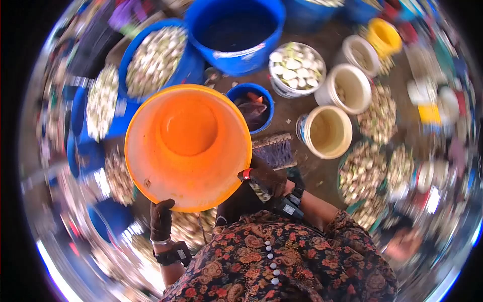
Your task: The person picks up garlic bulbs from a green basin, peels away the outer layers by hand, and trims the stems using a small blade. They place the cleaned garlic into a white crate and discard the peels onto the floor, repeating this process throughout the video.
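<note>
A large orange bucket is tipped so that its open mouth faces me, and its inside looks bare. My left hand, in a dark glove, grips its lower left rim with the thumb over the edge. On the lower right side, my gloved right hand holds the same rim, a red patch showing on its thumb. Both wrists wear black strapped devices. Just beyond the right hand lies a brush with dark bristles. A small blue bucket with dark contents stands behind the orange one.
A big blue tub with dark liquid stands ahead. Left is a blue tub of pale bulbs. To the right are a bucket of white bulbs, white buckets, a cream bucket and bulb heaps.
</note>
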A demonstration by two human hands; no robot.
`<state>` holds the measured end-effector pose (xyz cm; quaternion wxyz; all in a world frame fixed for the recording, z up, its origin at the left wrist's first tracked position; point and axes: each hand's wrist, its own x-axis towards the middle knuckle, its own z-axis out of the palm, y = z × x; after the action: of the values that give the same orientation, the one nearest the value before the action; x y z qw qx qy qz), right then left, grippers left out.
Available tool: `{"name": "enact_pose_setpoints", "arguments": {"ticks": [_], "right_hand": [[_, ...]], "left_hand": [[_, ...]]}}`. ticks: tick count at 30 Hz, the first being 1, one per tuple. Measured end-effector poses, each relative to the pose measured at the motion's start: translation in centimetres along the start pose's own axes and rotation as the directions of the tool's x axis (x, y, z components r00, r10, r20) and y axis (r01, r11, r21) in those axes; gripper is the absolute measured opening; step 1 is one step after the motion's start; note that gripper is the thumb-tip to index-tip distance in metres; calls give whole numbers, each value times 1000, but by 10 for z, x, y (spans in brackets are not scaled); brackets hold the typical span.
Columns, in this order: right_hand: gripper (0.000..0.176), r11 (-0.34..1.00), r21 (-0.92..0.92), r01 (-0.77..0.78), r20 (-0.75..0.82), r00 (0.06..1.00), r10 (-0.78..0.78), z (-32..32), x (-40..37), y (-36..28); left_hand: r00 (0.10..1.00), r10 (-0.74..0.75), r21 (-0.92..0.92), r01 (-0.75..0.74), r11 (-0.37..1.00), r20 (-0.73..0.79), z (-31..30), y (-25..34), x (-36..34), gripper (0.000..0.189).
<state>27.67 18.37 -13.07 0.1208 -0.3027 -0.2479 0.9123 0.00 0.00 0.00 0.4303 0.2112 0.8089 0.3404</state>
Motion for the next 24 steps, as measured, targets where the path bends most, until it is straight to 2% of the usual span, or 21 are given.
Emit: {"name": "enact_pose_setpoints", "arguments": {"ticks": [2, 3, 4, 5, 6, 7, 9, 10, 11, 13, 14, 15, 17, 19, 21, 22, 23, 24], "right_hand": [[59, 988, -112, -104, 78, 990, 113, -22, -11, -20], [59, 926, -368, 83, 184, 983, -15, -110, 60, -62], [56, 932, -362, 13, 201, 978, 64, -116, 44, -53], [54, 929, -368, -47, 225, 965, 138, -120, 35, -47], [43, 916, -401, -19, 254, 958, 132, -116, 15, -34], [43, 899, -435, -53, 294, 935, 197, -123, 7, -20], [33, 955, -249, -161, 255, 941, 225, -140, 4, 9], [37, 853, -441, -279, 107, 927, 359, -142, 6, 11], [37, 825, -483, -293, 135, 906, 401, -148, 9, 23], [32, 841, -328, -430, 32, 885, 464, -158, 8, 59], [28, 801, -571, -181, 161, 932, 325, -143, 8, 61], [28, 776, -602, -189, 178, 915, 361, -141, 20, 73], [30, 784, -396, -477, -2, 855, 519, -147, 55, 93], [27, 835, -328, -442, 16, 881, 473, -132, 82, 125], [30, 747, -636, -192, 143, 922, 359, -116, 93, 156], [33, 825, -480, -299, 175, 889, 424, -134, 120, 181], [33, 816, -504, -282, 183, 888, 421, -134, 136, 197], [33, 830, -434, -351, 137, 885, 446, -133, 147, 213]], "left_hand": [[991, -70, 13, 72, 997, -118, 40, -8, -66, 27], [839, 518, 422, -414, 807, -168, 140, -88, 26, 32], [910, 286, 85, -273, 958, -301, 162, -99, -9, 29], [930, 33, -283, -145, 948, -366, 190, -92, -30, 27], [939, -141, -628, -94, 773, -314, 202, -63, -54, 44], [911, -187, -652, -109, 750, -367, 213, -73, -70, 44], [894, -374, -745, 71, 663, -248, 234, -103, -100, 51], [919, -328, -786, 33, 617, -219, 242, -118, -113, 50], [932, -309, -828, 17, 560, -190, 248, -115, -119, 54], [901, -360, -826, 2, 564, -243, 257, -125, -155, 58], [872, -417, -798, 54, 600, -255, 269, -156, -174, 60], [850, -477, -878, 38, 477, -222, 278, -167, -192, 62], [814, -547, -940, 5, 342, -195, 312, -206, -223, 60], [783, -606, -954, 57, 294, -140, 344, -247, -259, 57], [726, -683, -971, 93, 218, -84, 382, -292, -296, 58], [717, -694, -971, 109, 214, -73, 401, -318, -308, 59], [707, -704, -969, 122, 214, -66, 418, -341, -317, 60], [677, -733, -972, 126, 199, -63, 429, -357, -326, 61]]}}
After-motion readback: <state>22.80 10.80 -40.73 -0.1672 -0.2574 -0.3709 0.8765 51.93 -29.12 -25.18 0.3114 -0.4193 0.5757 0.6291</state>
